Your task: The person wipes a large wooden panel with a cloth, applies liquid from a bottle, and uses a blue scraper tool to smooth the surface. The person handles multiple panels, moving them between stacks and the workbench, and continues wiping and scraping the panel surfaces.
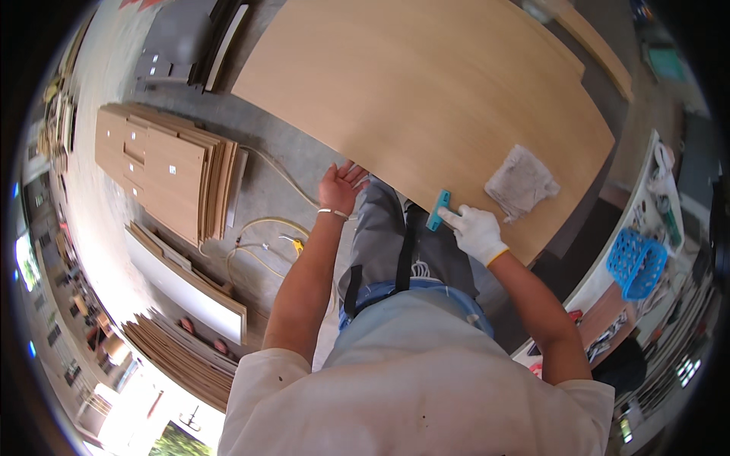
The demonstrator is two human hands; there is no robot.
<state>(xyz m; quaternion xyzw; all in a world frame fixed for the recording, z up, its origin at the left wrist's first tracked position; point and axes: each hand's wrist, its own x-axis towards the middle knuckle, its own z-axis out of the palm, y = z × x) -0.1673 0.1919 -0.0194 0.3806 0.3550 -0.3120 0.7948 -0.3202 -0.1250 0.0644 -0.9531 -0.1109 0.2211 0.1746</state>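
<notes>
A large light wood-coloured panel (395,91) lies in front of me. My right hand (477,234), in a white glove with a yellow cuff, is closed on a small teal scraper-like tool (439,210) at the panel's near edge. My bare left hand (344,187), with a pale band at the wrist, is palm up beside the panel's near left edge. Its fingers are apart and nothing shows in them; whether the fingertips touch the edge I cannot tell. A crumpled greyish-white rag (522,182) lies on the panel, ahead and right of my right hand.
Stacked wood panels (171,167) stand on the floor to my left, with more boards (182,361) behind them. A yellowish hose (277,171) with a yellow-handled air gun (297,245) lies nearby. At right, a cluttered bench holds a blue plastic basket (637,262).
</notes>
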